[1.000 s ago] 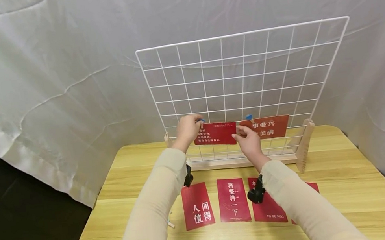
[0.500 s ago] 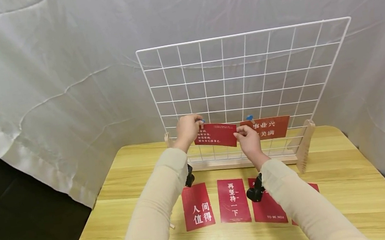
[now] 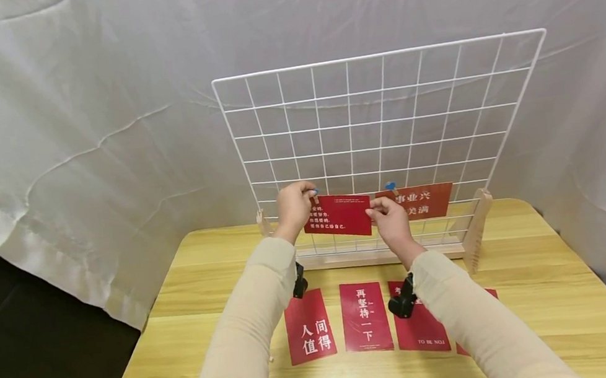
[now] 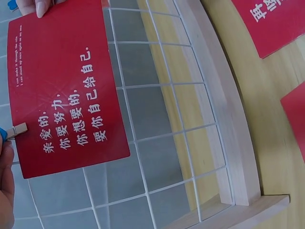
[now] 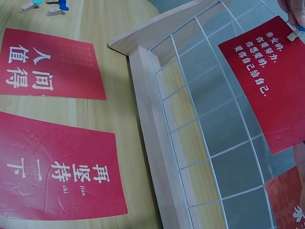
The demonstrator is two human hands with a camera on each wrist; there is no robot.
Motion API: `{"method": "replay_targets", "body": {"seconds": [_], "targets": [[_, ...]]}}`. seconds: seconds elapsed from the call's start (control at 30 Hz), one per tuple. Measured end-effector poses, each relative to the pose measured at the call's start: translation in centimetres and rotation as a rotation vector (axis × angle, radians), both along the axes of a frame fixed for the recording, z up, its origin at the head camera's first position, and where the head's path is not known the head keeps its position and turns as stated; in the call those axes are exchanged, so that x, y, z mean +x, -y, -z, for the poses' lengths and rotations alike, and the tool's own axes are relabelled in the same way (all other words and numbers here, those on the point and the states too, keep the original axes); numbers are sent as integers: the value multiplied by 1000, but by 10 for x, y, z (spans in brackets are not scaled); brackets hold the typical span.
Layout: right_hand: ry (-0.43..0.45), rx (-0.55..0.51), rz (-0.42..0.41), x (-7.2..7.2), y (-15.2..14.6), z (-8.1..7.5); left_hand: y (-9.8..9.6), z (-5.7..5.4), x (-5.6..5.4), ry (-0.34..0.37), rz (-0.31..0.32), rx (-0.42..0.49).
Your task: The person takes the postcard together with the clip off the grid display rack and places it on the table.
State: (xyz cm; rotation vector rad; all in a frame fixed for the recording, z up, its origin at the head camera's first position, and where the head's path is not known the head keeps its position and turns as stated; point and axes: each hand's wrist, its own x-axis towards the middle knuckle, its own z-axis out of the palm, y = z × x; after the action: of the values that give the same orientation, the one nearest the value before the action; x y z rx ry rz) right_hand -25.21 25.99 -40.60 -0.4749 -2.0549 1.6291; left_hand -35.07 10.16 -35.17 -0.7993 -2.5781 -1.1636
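Note:
A red card [image 3: 338,216] with white lettering is held against the lower part of the white wire grid [image 3: 350,125]. My left hand [image 3: 294,205] pinches a small wooden clothespin [image 4: 18,130] with a blue top, which sits on the card's upper edge near its left end. The thumb and fingers of my right hand [image 3: 393,222] pinch the card's right end. The card slants slightly, its right end lower. Just right of it, a second red card [image 3: 430,200] hangs on the grid from a clothespin with a blue ornament [image 3: 390,186].
Several red cards lie in a row on the wooden table, among them one at left [image 3: 310,328] and one in the middle [image 3: 365,317]. A wooden base [image 3: 378,255] carries the grid. Loose clothespins [image 5: 55,12] lie beyond the left card in the right wrist view.
The right end of the held card has dropped a little, so the card slants more. Both hands have kept their grip and nearly their place.

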Motion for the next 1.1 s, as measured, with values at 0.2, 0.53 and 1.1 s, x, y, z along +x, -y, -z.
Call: {"method": "replay_targets", "body": {"seconds": [0.2, 0.53, 1.1], "targets": [[2, -7, -10, 0, 0, -1, 0, 3, -1, 28, -1, 87], [5, -2, -6, 0, 0, 0, 2, -3, -4, 16, -14, 165], [10, 12, -13, 6, -2, 3, 9, -3, -4, 143, -8, 239]]}}
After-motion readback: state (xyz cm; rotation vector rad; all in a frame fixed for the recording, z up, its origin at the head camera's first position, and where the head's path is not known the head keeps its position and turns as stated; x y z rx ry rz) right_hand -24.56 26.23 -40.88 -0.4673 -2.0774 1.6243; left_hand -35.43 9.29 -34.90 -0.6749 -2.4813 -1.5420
